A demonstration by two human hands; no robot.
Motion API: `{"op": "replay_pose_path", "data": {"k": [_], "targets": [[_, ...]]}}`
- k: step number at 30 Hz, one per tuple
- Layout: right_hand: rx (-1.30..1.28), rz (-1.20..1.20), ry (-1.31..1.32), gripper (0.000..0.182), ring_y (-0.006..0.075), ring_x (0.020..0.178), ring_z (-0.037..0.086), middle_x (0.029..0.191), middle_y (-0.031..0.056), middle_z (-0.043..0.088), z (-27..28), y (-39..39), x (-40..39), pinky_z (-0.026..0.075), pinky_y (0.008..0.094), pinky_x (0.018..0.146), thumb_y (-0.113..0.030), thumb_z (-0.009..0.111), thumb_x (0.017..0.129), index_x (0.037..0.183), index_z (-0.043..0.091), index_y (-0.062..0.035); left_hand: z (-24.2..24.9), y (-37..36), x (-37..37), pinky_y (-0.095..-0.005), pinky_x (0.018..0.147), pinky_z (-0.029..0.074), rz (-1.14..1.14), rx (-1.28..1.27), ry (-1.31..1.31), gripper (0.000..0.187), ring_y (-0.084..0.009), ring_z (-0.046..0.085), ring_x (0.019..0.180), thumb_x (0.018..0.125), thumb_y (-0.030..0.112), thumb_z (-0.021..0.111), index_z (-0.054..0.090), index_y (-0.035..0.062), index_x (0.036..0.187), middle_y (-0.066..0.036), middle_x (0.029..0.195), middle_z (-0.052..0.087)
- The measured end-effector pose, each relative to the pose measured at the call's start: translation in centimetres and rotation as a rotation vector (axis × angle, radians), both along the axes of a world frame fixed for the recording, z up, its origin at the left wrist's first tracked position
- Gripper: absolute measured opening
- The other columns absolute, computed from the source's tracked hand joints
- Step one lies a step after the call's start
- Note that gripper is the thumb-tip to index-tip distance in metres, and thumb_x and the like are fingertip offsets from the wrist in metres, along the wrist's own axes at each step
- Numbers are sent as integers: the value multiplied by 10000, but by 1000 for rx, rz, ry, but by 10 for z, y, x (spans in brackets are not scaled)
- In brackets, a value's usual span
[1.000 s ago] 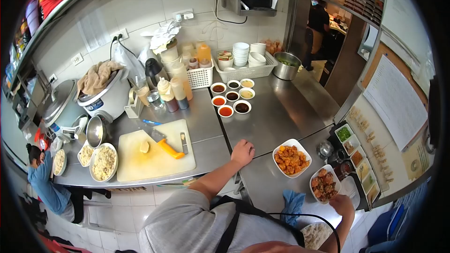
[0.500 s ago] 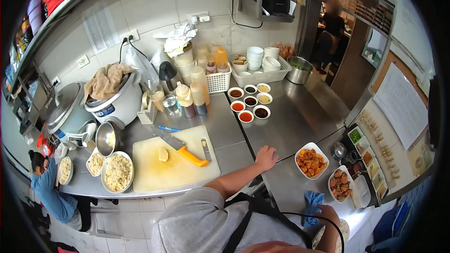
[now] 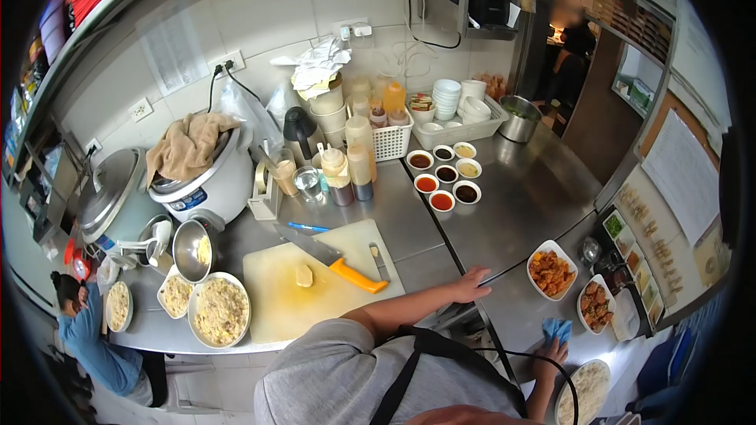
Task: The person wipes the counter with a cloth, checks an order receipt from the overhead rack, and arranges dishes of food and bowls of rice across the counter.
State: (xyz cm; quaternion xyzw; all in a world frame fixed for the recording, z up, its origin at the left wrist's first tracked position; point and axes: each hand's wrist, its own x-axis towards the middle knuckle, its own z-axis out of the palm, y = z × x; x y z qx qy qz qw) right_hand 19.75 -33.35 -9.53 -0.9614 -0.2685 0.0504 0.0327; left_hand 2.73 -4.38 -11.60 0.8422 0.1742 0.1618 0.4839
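1. My right hand is closed in a grip on the blue cloth, bunched at the near edge of the steel surface; the cloth pokes up above my knuckles, away from me.
2. My left hand lies flat and open on the surface edge, fingers spread, holding nothing.
3. The cloth sits just beside a plate of rice on its near right, and near a white bowl of dark glazed meat beyond it. The right hand is the nearer one to all of these; the left is well apart from them.
4. A second bowl of orange fried pieces lies between my two hands, further out.
5. Left of my left hand lies the cutting board, with an orange-handled knife slanting across it, handle toward me.
6. Six sauce cups stand well beyond, in two rows.
7. The rice plate is cut off by the frame edge, and my fingers under the cloth are hidden.
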Motion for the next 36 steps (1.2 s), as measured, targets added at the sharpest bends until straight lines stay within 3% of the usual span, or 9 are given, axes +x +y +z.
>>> {"op": "replay_pose_path", "data": {"k": [4,7,10,13,19,31,36], "targets": [[156,-176,-281,610,301,1044,366,1174,82,380,-3,13,-13,341,464,788,-339,527,725,1259,264,-206,-11,8,3,-353,962,215,-16,-37,-30,578,-342,241,1154,761,299,503,279,-28,1181,-244,1195,285],[175,-268,-268,540,288,1011,387,1114,82,409,9,26,-18,353,456,761,-337,530,726,1218,345,-213,-15,12,3,-354,959,217,-55,-9,-41,573,-343,243,1151,757,292,509,284,-29,1175,-244,1192,286],[161,-223,-361,405,282,955,424,1036,75,446,11,27,-19,374,405,754,-371,498,738,1113,460,-222,-13,11,0,-358,958,217,-68,-21,-54,568,-346,249,1145,756,290,513,289,-29,1169,-242,1199,277],[264,-242,-380,304,270,938,434,1021,64,455,10,28,-18,372,410,746,-350,514,731,994,531,-197,-10,11,-3,-359,958,217,-86,-74,-61,559,-341,250,1144,759,284,511,290,-26,1168,-236,1203,273],[283,-226,-360,287,261,940,433,1004,58,461,8,25,-15,364,399,752,-324,534,711,969,532,-198,-14,16,-3,-336,955,223,-104,-21,-20,521,-290,247,1150,795,272,470,254,22,1198,-172,1206,253],[344,-198,-433,276,260,927,436,985,51,464,3,24,-16,375,410,715,-293,546,703,952,530,-173,-15,17,-6,-339,960,209,-146,-8,-24,502,-285,238,1156,804,280,461,264,31,1193,-168,1204,252],[333,-210,-439,279,258,924,438,976,50,469,1,25,-16,382,405,704,-290,551,698,950,530,-172,-10,16,-9,-346,961,208,-141,-64,-83,522,-311,247,1151,780,294,481,299,-8,1165,-201,1194,288]]}}
